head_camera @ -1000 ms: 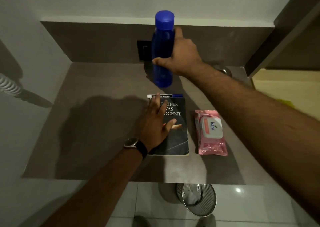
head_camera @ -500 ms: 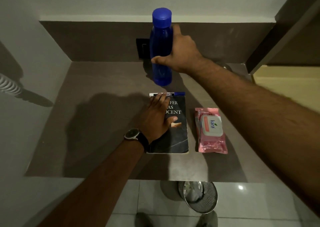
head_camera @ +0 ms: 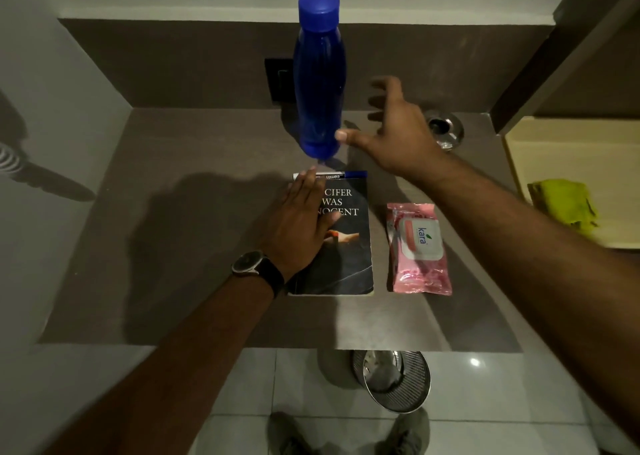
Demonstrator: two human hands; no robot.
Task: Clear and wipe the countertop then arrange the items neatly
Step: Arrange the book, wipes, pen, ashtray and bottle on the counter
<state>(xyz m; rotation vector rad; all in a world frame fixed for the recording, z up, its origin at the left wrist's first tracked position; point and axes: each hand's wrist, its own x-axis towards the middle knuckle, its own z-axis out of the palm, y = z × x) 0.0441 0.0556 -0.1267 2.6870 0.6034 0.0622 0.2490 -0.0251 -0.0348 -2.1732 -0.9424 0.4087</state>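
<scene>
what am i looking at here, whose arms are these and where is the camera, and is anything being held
There is no machine here. The arms belong to a person wearing a wide-angle camera on their head, looking forward and down, so you see their own arms reaching out.

The brown surface is a countertop. On it stand or lie a tall blue bottle, a marker just behind a dark book, and a pink pack of wipes to the right of the book. A metal bowl sits at the back right, and a mesh bin stands on the floor below.

The left hand lies flat on the book, fingers spread. The right hand is open beside the bottle, thumb near its base. Neither hand holds anything.
</scene>
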